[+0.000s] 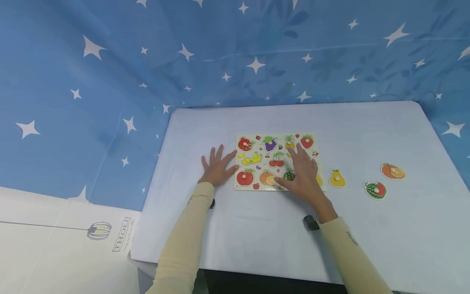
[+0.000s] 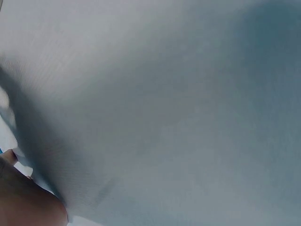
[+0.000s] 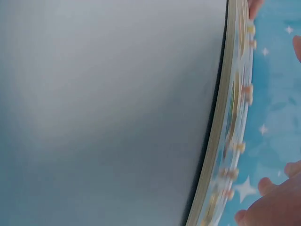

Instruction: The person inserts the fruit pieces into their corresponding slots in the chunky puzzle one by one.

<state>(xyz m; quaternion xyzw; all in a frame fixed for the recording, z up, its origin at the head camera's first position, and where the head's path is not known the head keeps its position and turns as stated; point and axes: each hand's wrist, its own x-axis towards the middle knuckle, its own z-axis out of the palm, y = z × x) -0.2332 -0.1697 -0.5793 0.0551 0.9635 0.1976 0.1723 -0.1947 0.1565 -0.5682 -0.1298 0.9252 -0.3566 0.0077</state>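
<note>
A fruit knob puzzle board (image 1: 262, 160) lies flat on the table, with apple, banana, grape, cherry and other fruit pictures on it. My left hand (image 1: 216, 169) rests at its left side with spread fingers, the thumb and forefinger tips right at the board's edge. Over the right part of the board my right hand (image 1: 304, 179) is spread, hiding some pictures beneath; nothing shows in its grasp. In the right wrist view the board (image 3: 218, 122) appears edge-on with small knobs standing out, and part of the right hand (image 3: 277, 200) is beside it.
Right of the board lie a loose pear piece (image 1: 337, 179), a watermelon piece (image 1: 375, 190) and an orange piece (image 1: 393, 171). The table (image 1: 257, 228) has a white cover. Behind it hangs a blue star-patterned cloth (image 1: 220, 45); a white printed panel (image 1: 55, 253) is at left.
</note>
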